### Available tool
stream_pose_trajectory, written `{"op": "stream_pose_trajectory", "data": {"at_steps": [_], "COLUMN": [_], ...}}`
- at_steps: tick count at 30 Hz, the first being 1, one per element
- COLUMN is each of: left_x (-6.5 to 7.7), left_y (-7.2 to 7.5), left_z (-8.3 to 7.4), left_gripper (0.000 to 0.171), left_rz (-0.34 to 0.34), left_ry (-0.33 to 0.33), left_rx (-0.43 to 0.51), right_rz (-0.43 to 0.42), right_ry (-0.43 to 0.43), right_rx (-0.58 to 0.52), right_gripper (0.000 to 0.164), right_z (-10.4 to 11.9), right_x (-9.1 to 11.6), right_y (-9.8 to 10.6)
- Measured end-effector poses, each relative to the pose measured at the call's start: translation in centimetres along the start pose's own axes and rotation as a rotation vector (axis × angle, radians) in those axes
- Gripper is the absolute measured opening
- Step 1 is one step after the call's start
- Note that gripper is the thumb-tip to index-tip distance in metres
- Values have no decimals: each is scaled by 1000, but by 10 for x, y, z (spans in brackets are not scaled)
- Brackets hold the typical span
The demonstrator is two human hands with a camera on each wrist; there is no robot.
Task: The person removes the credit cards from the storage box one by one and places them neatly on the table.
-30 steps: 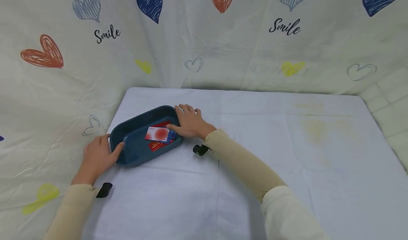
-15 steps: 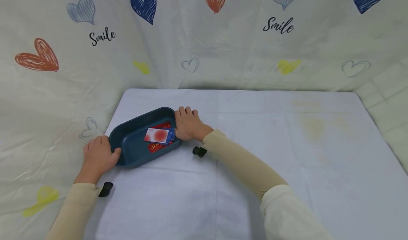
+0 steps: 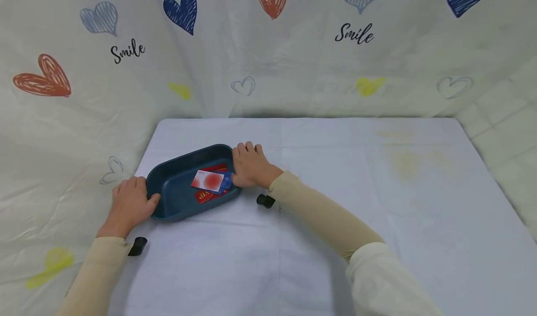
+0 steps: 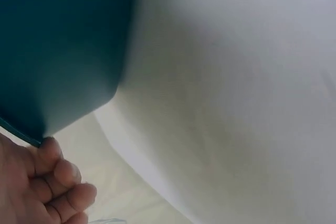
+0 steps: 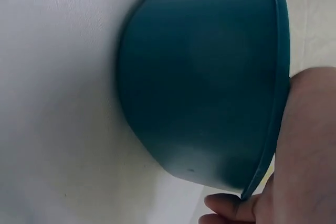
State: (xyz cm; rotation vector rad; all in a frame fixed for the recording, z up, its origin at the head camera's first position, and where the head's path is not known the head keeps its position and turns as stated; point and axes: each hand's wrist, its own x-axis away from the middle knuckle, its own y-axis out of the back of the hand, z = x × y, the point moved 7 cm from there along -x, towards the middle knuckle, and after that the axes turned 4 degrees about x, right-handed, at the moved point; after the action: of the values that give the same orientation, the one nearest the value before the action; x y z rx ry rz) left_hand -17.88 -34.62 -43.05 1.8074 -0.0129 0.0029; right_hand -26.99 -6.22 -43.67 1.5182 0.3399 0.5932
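A dark teal plastic tray [image 3: 176,195] with rounded corners sits at the left of the table, angled with its right end farther back. My left hand [image 3: 130,206] grips its left end, thumb over the rim; in the left wrist view curled fingertips [image 4: 68,174] meet the rim's underside. At the right end my right hand [image 3: 253,167] holds the rim, with fingers bent below it in the right wrist view. Inside the tray, towards the right, lies a loose pile: a white card with a red circle [image 3: 208,181], a blue card [image 3: 227,182] and red cards marked VIP [image 3: 203,196].
A white cloth covers the table [image 3: 335,204], stained faintly yellow at the back right. Behind it hangs a pale curtain [image 3: 293,69] printed with hearts and "Smile". Small black wrist mounts [image 3: 265,201] stick out from both sleeves.
My right thumb, earlier stretched over the cards, has drawn back to the rim. The head view has shifted slightly; tray and cards keep about the same place.
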Motion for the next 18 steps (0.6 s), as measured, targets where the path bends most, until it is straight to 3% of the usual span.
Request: {"op": "stream_pose_trajectory", "data": {"at_steps": [7,18], "left_x": [-6,-8], "left_y": [-4,-7], "left_z": [-9,-23], "left_gripper": [42,43], "left_rz": [13,31], "left_ry": [-74,-84], "left_rx": [-47,-68], "right_rz": [6,-45], "right_ry": [-24,-30], "right_rx": [3,-51], "right_gripper": [50,36], "right_z": [-12,-22], "right_x": [2,21], "right_y": [-2,-2]}}
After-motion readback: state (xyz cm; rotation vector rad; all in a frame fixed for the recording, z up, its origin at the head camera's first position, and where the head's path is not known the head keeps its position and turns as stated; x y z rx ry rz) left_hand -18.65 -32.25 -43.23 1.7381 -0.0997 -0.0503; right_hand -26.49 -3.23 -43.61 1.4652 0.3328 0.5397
